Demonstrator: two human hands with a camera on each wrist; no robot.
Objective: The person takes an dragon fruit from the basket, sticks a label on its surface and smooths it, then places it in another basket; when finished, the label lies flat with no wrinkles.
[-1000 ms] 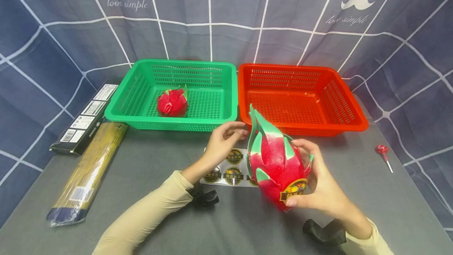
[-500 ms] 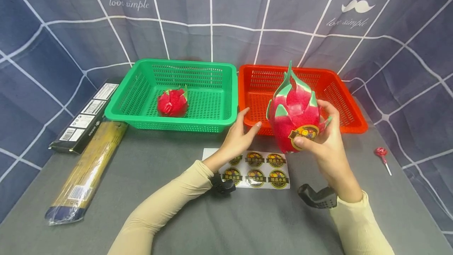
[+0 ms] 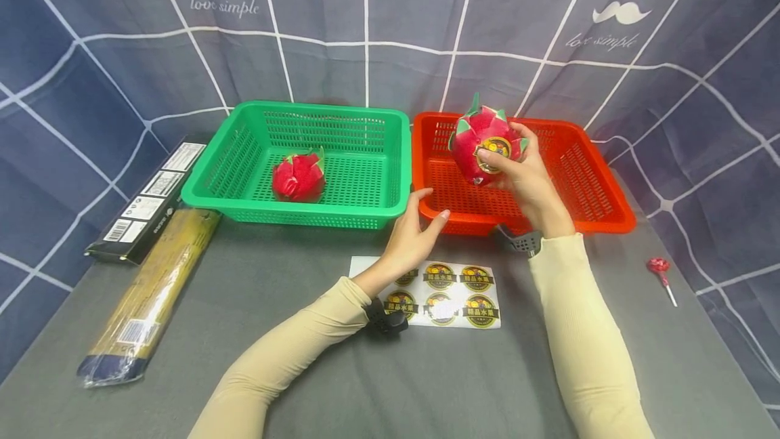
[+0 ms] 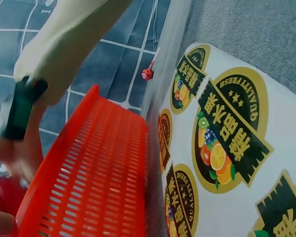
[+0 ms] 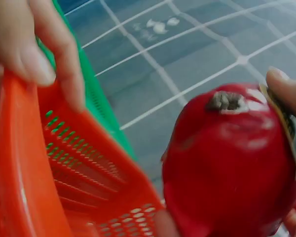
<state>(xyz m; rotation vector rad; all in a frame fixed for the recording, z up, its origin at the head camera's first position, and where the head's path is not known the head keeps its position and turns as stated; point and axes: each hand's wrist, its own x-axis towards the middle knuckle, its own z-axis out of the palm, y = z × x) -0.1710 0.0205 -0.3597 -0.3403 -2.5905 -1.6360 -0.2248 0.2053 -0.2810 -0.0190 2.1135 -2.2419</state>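
My right hand (image 3: 533, 185) holds a large red dragon fruit (image 3: 469, 144) with green leaf tips, over the red plastic basket (image 3: 579, 225). A round black-and-gold sticker (image 3: 501, 146) is on the fruit, with the thumb on it. From the right wrist view, the fruit's stem end (image 5: 229, 102) faces the camera beside the basket wall. At the basket's near left corner, my left hand (image 3: 409, 239) grips the rim, its thumb (image 5: 37, 66) and a finger hooked over it. A sheet of several matching stickers (image 3: 458, 297) lies on the table below, partly behind the left wrist.
A green basket (image 3: 292, 214) stands left of the red one, holding another dragon fruit (image 3: 298, 179). Farther left lie a black box (image 3: 149, 202) and a long yellowish pack (image 3: 155, 290) in clear plastic. A red lollipop (image 3: 658, 265) lies at right. Curtains surround the table.
My right hand has carried the dragon fruit forward, from above the sticker sheet to over the red basket. The left hand has moved up to the basket's corner.
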